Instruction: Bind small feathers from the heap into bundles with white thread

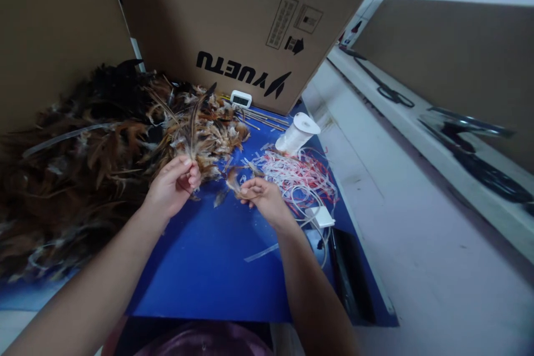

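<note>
Between thumb and fingers, my left hand [175, 182] pinches the base of a long dark feather [193, 128] that points up and away. My right hand [263, 196], a short way to the right, is closed on a small tan-brown feather [233, 179] with soft, fluffy edges. Both hands are over the blue tabletop [208, 267]. Just beyond my left hand lies a pile of brown and white feathers [221, 122], which runs into a big dark heap [83, 161] on the left. Loose fluff rests on the table between the hands.
A white spool [297, 133] stands beyond a tangle of red and white strips [300, 175]. Nearby are a white charger [321, 216] with its cable, thin sticks [267, 118] and a small digital display [241, 99]. A large cardboard box [233, 16] walls the back.
</note>
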Demonstrator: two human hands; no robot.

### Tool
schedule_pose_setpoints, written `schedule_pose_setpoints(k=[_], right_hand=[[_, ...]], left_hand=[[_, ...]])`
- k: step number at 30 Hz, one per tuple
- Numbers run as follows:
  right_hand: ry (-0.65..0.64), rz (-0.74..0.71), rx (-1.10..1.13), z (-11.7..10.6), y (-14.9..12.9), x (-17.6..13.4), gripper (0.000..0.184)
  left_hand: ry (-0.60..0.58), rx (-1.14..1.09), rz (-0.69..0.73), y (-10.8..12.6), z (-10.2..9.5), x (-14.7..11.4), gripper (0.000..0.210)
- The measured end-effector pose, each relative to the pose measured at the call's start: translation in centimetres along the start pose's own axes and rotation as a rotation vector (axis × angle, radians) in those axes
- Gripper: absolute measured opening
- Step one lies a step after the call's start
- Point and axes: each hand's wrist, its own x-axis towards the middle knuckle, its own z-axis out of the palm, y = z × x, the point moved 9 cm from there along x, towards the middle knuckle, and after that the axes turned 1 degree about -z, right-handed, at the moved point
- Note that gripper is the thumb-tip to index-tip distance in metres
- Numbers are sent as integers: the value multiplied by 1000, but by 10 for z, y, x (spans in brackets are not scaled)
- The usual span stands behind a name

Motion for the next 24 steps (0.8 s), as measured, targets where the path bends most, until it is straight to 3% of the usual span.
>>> schedule_pose_setpoints(k=[6,15,21,24], right_hand=[[37,-114,-236,-6,-1,-8,11],[115,-127,-282,-20,-4,-11,6],[259,-309,-694,-24,-34,-23,13],[206,-288,-871,-12,-37,-26,9]], left_hand=[[6,9,-20,-5,-1,0,12],[5,17,-38,-7,0,-2,11],[15,26,-51,-9,1,-4,12],[11,32,-65,-11,1,-4,12]])
